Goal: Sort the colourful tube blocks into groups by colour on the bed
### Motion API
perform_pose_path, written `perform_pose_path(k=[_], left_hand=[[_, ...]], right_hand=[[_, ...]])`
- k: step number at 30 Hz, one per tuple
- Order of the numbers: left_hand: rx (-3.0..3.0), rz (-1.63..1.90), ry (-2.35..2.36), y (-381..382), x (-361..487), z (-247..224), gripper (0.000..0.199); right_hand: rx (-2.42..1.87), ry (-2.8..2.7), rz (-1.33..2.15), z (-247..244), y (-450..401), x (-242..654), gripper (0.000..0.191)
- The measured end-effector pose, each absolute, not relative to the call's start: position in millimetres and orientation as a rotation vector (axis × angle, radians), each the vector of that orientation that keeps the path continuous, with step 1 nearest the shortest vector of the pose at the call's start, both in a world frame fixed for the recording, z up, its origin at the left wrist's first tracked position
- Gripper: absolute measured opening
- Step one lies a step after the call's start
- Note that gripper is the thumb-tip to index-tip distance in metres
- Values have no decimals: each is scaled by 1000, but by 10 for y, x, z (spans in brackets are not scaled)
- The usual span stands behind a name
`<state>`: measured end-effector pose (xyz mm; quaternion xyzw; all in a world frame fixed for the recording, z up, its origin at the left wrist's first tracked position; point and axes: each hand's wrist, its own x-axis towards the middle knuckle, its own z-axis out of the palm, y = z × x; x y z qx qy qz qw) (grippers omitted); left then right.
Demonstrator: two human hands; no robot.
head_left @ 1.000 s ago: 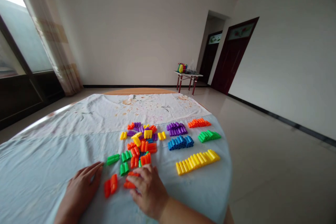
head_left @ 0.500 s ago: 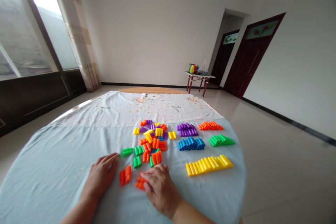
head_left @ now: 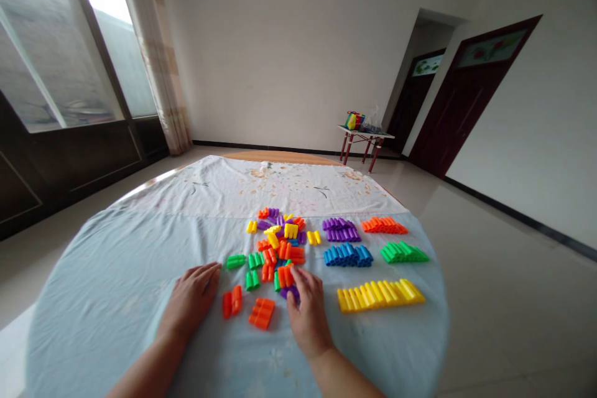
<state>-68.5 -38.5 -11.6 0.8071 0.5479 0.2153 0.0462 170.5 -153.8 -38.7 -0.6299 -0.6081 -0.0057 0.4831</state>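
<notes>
My left hand (head_left: pixel 193 295) lies flat on the blue cloth, left of the green pieces (head_left: pixel 236 262) and a red-orange pair (head_left: pixel 232 302). Fingers slightly bent, my right hand (head_left: pixel 308 305) is at the near right edge of the mixed pile, its fingertips touching an orange piece (head_left: pixel 285 276) beside a purple piece (head_left: pixel 290 294). An orange block of joined tubes (head_left: pixel 262 313) lies between the hands. Sorted groups are on the right: purple (head_left: pixel 342 230), orange (head_left: pixel 384 226), blue (head_left: pixel 348 255), green (head_left: pixel 404 252) and a long yellow row (head_left: pixel 380 295).
The round table bears a light blue cloth (head_left: pixel 116 286) and a white floral cloth (head_left: pixel 298 189). A small table (head_left: pixel 366 132) with bags stands by the far wall. Windows are at the left, dark red doors at the right.
My right hand has left the orange block near the front edge and moved up and right to the pile. A purple piece now shows there. The view has shifted slightly.
</notes>
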Motion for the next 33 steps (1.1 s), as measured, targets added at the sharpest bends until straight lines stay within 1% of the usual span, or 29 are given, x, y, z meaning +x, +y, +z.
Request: perform_pose_path(k=[8,15,21,24,27,29,33], left_hand=[[2462,661,1675,-371,-692,-137,43],[2486,673,1633,-309,-742,-193,42],[2538,713,1581,-117,-843,-415,40],[2537,747,1579,-85,-850,-444,41],[2540,735,1578,-96,-843,-416,41],[2535,698,1574,-116,-835,-384,41],[2495,659,1626,-192,-795,-304,44]], right_hand=[[-1456,-1623,57,-282,-1593,1675,46],[-1435,-1617,46,-169,-1621,1681,40],[-1558,-1629,116,-133,-1659,1646,37],[-1646,-1650,195,-137,-1666,1645,35],[-1644,-1728,239,-113,-1658,1693,31],[-1588,-1827,254,-73,-1658,1755,38],[-1484,-1984,263,1,-1690,1904,61]])
